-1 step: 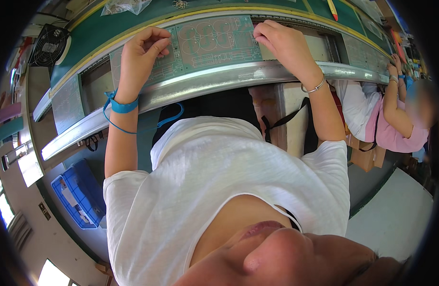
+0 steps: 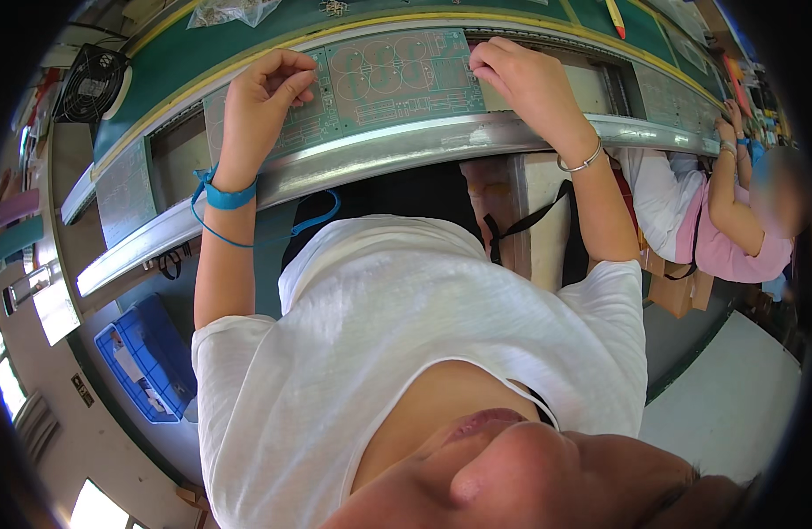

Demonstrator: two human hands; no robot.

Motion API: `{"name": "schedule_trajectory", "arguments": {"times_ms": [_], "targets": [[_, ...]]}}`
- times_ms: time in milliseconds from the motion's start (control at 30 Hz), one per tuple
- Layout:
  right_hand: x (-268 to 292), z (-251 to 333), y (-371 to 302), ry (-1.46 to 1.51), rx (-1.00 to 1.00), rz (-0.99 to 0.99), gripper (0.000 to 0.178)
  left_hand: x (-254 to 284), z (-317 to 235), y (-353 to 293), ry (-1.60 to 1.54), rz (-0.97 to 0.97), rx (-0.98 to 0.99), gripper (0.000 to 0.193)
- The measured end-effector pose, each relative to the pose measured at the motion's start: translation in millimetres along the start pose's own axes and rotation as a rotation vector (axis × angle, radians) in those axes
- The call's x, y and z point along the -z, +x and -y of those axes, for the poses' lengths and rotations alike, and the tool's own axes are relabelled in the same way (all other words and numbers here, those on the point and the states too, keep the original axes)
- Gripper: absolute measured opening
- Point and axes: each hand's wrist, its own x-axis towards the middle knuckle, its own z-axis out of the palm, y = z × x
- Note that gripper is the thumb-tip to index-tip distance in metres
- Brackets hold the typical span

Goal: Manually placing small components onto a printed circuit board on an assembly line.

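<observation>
A green circuit board [image 2: 384, 78] with large round outlines lies between the metal rails of the line in front of me. My left hand [image 2: 269, 104] is over the left part of the boards, thumb and curled fingers drawn together in a pinch. Whatever it may hold is too small to make out. At the right edge of the board is my right hand [image 2: 522, 81], its fingertips pressed together close to the surface. Its fingers hide anything between them. A blue wrist strap [image 2: 230, 197] with a cord is round my left wrist.
The near metal rail [image 2: 370, 152] runs across below my hands. More boards sit on the line, one at the far left [image 2: 126, 196]. A black fan [image 2: 92, 84] stands at left, a blue crate [image 2: 148, 357] on the floor. A co-worker [image 2: 732, 212] works at right.
</observation>
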Motion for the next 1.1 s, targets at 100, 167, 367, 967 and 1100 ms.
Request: {"name": "schedule_trajectory", "arguments": {"times_ms": [100,167,367,967,1100], "targets": [[-2.0,-1.7,-0.9,0.003,0.013,-0.044,0.011,-2.9,-3.3,0.7,-0.045,-0.023,-0.002,0.013],[-0.8,0.2,-0.3,0.002,0.011,-0.038,0.011,-2.1,-3.5,-0.1,-0.021,-0.017,0.007,0.013],[-1.3,5.1,-1.2,-0.05,0.005,-0.021,0.011,-1.2,-4.1,-3.0,0.037,0.011,0.027,0.013],[-17.6,-45.1,75.2,0.285,-0.141,-0.444,0.009,-10.3,-10.2,-8.2,0.44,-0.022,-0.154,0.011],[-14.8,-49.7,70.8,0.309,-0.214,-0.436,0.01,-12.2,-6.7,-5.8,0.521,0.003,-0.203,0.011]]}}
